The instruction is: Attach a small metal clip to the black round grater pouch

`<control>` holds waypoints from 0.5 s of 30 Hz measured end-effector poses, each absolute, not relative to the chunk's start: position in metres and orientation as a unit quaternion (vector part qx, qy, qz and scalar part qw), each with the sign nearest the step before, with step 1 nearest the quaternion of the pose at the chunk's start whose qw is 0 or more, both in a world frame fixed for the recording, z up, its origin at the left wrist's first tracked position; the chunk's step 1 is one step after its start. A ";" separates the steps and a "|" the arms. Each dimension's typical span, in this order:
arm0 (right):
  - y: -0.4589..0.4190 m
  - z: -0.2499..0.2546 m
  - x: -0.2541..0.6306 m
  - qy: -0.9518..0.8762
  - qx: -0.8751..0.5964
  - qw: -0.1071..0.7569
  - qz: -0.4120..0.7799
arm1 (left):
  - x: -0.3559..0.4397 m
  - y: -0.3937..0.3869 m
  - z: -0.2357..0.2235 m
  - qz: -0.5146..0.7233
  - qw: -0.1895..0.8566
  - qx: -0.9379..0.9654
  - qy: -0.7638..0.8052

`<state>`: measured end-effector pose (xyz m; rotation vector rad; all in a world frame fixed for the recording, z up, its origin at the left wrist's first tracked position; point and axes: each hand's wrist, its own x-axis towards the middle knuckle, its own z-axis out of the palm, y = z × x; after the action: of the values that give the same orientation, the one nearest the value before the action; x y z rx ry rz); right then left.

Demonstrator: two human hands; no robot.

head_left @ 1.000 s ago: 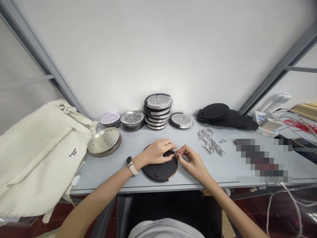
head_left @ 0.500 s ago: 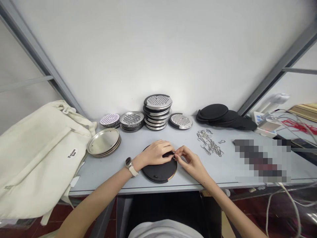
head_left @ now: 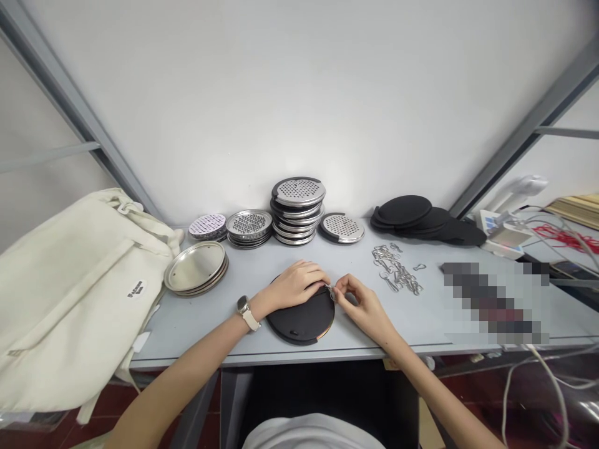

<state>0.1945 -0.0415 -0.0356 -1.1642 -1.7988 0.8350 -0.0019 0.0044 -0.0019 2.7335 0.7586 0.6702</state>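
A round black disc (head_left: 302,318) lies near the front edge of the table, a shiny strip of metal showing at its lower right rim. My left hand (head_left: 297,285) lies over its upper part, fingers curled together toward the right edge and gripping it there. At that edge my right hand (head_left: 362,305) pinches a small silver snap clip (head_left: 332,291) between thumb and fingertips. The clip touches or nearly touches the disc; how they join is too small to tell. Several loose silver clips (head_left: 397,274) are heaped right of my right hand.
Behind the hands stand a tall stack of round graters (head_left: 298,192), a single grater (head_left: 344,229) and lower grater stacks (head_left: 249,226). Metal discs (head_left: 196,267) lie at left beside a cream bag (head_left: 88,299). Black round covers (head_left: 405,212) are piled back right.
The silver clip shows more clearly between my hands now, and my right fingers have shifted slightly on it. My left fingers have moved a little at the disc's edge. The disc stays in place.
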 end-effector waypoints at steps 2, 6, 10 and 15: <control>-0.042 -0.034 0.194 -0.721 -0.466 0.398 0.323 | -0.002 0.005 -0.002 0.227 0.120 0.932 0.255; -0.043 -0.033 0.192 -0.740 -0.457 0.391 0.302 | -0.003 0.004 -0.002 0.225 0.115 0.936 0.246; -0.044 -0.034 0.192 -0.759 -0.452 0.387 0.264 | -0.003 0.004 -0.001 0.221 0.109 0.939 0.239; -0.045 -0.034 0.192 -0.764 -0.453 0.388 0.247 | -0.003 0.003 0.000 0.222 0.096 0.938 0.247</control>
<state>0.1920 -0.0449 -0.0338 -1.1534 -1.9430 0.6272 -0.0030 0.0034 0.0005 2.7794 0.7325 0.6582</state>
